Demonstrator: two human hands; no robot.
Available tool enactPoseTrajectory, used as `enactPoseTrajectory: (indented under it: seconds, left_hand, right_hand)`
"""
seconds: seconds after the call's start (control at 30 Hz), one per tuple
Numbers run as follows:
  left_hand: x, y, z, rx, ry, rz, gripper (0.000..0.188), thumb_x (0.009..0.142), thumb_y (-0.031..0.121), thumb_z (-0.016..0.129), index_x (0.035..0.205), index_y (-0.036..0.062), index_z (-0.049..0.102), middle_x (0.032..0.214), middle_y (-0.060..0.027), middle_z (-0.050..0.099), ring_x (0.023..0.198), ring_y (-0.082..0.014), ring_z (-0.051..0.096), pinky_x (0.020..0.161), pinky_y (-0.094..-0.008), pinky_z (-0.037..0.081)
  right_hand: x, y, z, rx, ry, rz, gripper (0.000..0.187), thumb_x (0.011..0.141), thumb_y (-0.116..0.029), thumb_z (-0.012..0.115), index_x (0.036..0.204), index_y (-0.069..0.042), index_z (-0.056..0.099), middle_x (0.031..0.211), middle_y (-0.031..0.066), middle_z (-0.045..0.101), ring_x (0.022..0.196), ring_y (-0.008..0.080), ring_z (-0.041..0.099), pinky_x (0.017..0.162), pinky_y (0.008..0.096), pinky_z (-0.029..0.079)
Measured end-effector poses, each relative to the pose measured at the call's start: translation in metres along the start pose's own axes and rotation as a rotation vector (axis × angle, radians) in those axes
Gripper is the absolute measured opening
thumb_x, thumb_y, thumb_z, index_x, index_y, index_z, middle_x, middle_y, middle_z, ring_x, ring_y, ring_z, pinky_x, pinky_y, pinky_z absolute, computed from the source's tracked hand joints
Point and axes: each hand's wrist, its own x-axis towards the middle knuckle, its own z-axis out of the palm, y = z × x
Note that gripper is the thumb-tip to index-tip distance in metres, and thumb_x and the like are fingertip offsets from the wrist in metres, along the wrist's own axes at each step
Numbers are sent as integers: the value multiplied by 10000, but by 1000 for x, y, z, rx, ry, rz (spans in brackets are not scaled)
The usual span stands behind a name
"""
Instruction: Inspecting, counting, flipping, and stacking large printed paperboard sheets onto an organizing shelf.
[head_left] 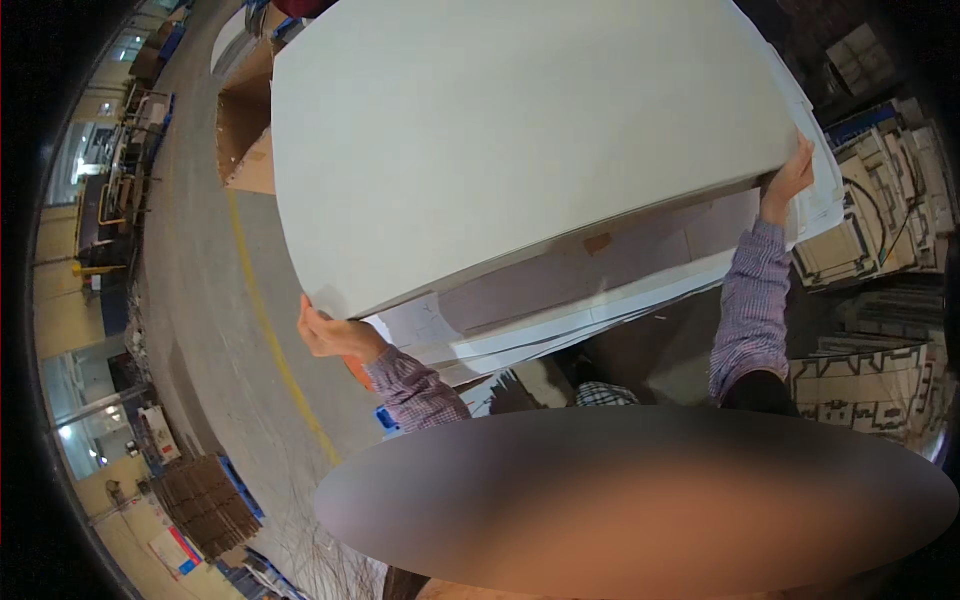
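Note:
A large white sheet of board [530,130] fills the upper middle of the view, its near edge raised. My left hand [338,332] grips its near left corner, and my right hand [790,180] grips its near right corner. Below the raised edge lie more white sheets [590,310], with a greyish surface [540,288] that has a small brown patch [597,243]. Both hands have their fingers curled around the board's edge, with some fingers hidden beneath it.
An open cardboard box [247,130] stands left of the board. Flat cut boards with dark line patterns [860,220] are stacked at right. A yellow line [265,325] runs along the grey floor. Stacked brown cardboard [205,505] sits at lower left. A blurred oval covers the bottom.

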Motion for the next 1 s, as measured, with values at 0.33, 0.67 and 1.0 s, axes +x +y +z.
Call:
enactPoseTrajectory:
  seconds: [0.33, 0.67, 1.0]
  left_hand:
    - [11, 2, -3, -191, -76, -303, 307, 884, 94, 442, 1063, -88, 612, 1037, -156, 619, 844, -227, 598, 717, -322, 499]
    - [10, -23, -4, 199, -198, 164, 329, 854, 92, 432, 1015, -123, 622, 1074, -244, 636, 876, -328, 622, 800, -347, 479]
    - [22, -50, -32, 7, -408, 128, 354, 958, 224, 411, 1107, -37, 599, 1036, -239, 624, 979, -396, 584, 891, -443, 449]
  right_hand:
    - [-2, 1, -2, -217, -85, 41, 514, 972, -389, 436, 1115, 71, 613, 1025, 209, 665, 927, 287, 622, 818, 362, 462]
    - [19, 21, -2, -226, -182, 121, 493, 943, -322, 483, 1170, 110, 558, 1216, 224, 585, 1110, 319, 573, 969, 357, 412]
    - [55, 82, -34, -739, -546, -370, 466, 1001, -316, 365, 1292, 25, 493, 1305, 229, 509, 1234, 351, 464, 1036, 377, 358]
